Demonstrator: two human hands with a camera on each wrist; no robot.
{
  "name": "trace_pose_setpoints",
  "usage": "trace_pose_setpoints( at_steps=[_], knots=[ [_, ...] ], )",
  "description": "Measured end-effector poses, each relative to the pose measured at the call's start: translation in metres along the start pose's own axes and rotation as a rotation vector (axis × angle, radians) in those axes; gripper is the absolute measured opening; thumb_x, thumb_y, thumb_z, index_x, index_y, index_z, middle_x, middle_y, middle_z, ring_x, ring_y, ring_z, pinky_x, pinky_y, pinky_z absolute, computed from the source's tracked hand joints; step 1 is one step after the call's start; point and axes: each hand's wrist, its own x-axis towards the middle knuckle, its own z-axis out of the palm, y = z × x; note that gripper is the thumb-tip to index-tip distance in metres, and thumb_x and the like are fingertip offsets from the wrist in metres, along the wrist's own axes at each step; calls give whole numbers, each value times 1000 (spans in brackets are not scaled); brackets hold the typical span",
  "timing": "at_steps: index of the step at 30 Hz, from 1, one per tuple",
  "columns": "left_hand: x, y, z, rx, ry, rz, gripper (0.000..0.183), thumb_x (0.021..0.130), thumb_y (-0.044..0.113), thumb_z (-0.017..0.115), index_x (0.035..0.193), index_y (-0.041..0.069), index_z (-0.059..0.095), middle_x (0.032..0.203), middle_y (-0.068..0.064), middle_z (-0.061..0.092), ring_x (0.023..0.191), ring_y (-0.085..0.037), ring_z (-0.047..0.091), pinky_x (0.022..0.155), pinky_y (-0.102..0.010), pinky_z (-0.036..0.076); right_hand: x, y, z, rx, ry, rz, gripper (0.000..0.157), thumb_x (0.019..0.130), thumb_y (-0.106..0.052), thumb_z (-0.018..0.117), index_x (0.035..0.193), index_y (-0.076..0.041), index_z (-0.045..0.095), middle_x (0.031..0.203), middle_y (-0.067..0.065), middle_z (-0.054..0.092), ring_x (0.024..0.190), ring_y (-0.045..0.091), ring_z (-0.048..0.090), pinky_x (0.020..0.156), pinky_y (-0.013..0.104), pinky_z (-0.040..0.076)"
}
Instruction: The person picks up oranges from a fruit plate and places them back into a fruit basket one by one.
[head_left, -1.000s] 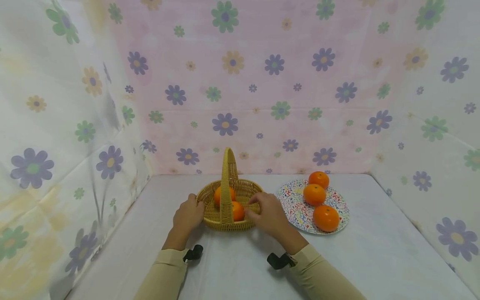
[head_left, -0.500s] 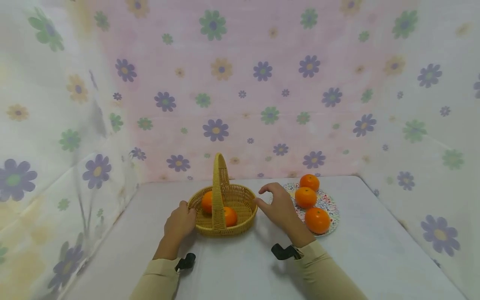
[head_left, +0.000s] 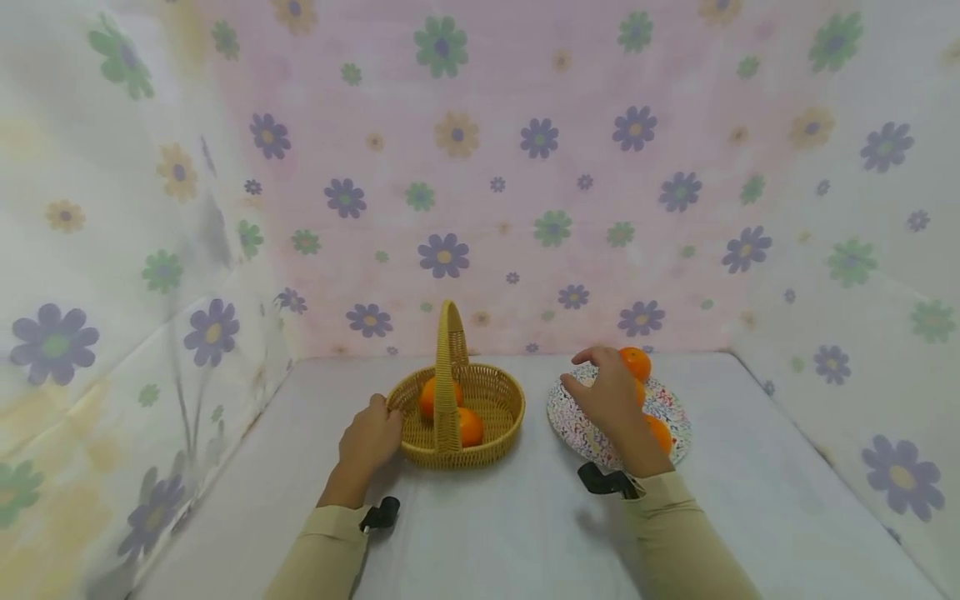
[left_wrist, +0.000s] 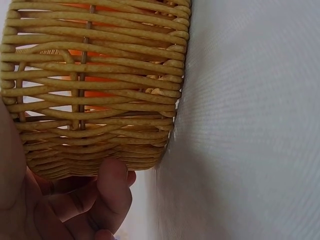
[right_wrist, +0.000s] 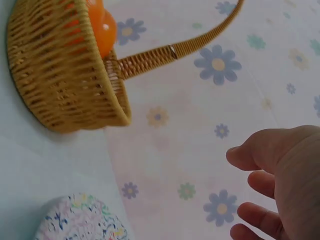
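My left hand (head_left: 371, 437) grips the left end of a yellow wicker basket (head_left: 468, 456), which stands upright on the table. In the left wrist view, fingers (left_wrist: 113, 185) lie against the basket's woven wall. Two oranges, a rear orange (head_left: 427, 398) and a front orange (head_left: 471, 427), sit inside under the tall handle. My right hand (head_left: 613, 398) is over a speckled round plate (head_left: 564, 417), thumb and fingers apart with nothing between them. It partly covers the plate's oranges: a far orange (head_left: 636, 363), a middle orange (head_left: 640, 392) and a near orange (head_left: 660, 434).
The white-covered table (head_left: 480, 533) runs back to a flowered cloth wall (head_left: 510, 217). More flowered cloth closes the left and right sides. A strip of table separates basket and plate. Each wrist wears a small black camera.
My right hand has left the inside of the basket, passed its right rim and moved right to above the plate. My left hand keeps its grip on the basket.
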Motion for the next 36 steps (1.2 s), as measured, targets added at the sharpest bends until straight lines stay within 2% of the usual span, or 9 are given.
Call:
trace_pose_setpoints(
  at_steps=[4, 7, 14, 19, 23, 27, 32, 36],
  knots=[
    [1, 1, 0, 9, -1, -3, 40, 102, 32, 36, 122, 1, 49, 94, -14, 60, 74, -29, 54, 58, -41, 41, 4, 11, -14, -26, -3, 9, 40, 94, -33, 74, 124, -10, 63, 143, 19, 53, 125, 40, 54, 100, 59, 50],
    [1, 2, 0, 11, -9, -8, 39, 102, 33, 36, 120, 2, 48, 92, -14, 58, 72, -28, 54, 57, -40, 40, 6, 18, -22, -52, 0, 51, 43, 93, -33, 74, 126, -8, 62, 138, 22, 53, 118, 42, 56, 95, 57, 53],
    [1, 3, -3, 13, -16, -16, 39, 101, 34, 36, 120, 1, 48, 94, -15, 59, 74, -29, 54, 59, -41, 41, 10, 29, -35, -79, -12, 158, 50, 92, -34, 74, 131, -6, 59, 139, 24, 52, 125, 44, 51, 105, 63, 46],
    [0, 2, -2, 6, -30, -18, 38, 101, 34, 36, 119, 2, 47, 93, -15, 58, 73, -29, 54, 58, -41, 40, 8, 37, -39, -87, -31, 206, 54, 91, -33, 73, 134, -5, 57, 139, 25, 51, 120, 42, 50, 102, 64, 46],
    [-1, 3, -3, 1, -17, -15, 38, 102, 33, 37, 120, 2, 48, 94, -15, 58, 74, -29, 54, 59, -41, 40, 8, 42, -41, -91, -44, 253, 63, 91, -35, 71, 142, -4, 51, 139, 26, 47, 118, 42, 50, 100, 63, 49],
    [-2, 4, -3, 4, -9, -13, 39, 101, 33, 37, 121, 1, 48, 95, -15, 59, 75, -29, 54, 60, -42, 41, 8, 46, -43, -76, -71, 309, 67, 91, -37, 71, 146, -6, 48, 144, 28, 43, 120, 43, 48, 102, 63, 49],
    [0, 4, -3, 4, 8, 5, 41, 101, 33, 36, 122, 1, 49, 98, -17, 60, 76, -30, 54, 61, -43, 41, 9, 51, -46, -67, -84, 340, 68, 93, -36, 71, 148, -5, 46, 148, 30, 40, 123, 46, 46, 104, 63, 47],
    [0, 3, -2, 4, -18, -16, 43, 101, 34, 35, 124, 0, 48, 98, -17, 60, 77, -30, 54, 62, -42, 41, 9, 54, -47, -51, -99, 369, 71, 93, -37, 70, 149, -3, 43, 145, 30, 42, 121, 44, 47, 105, 62, 47]
  ],
)
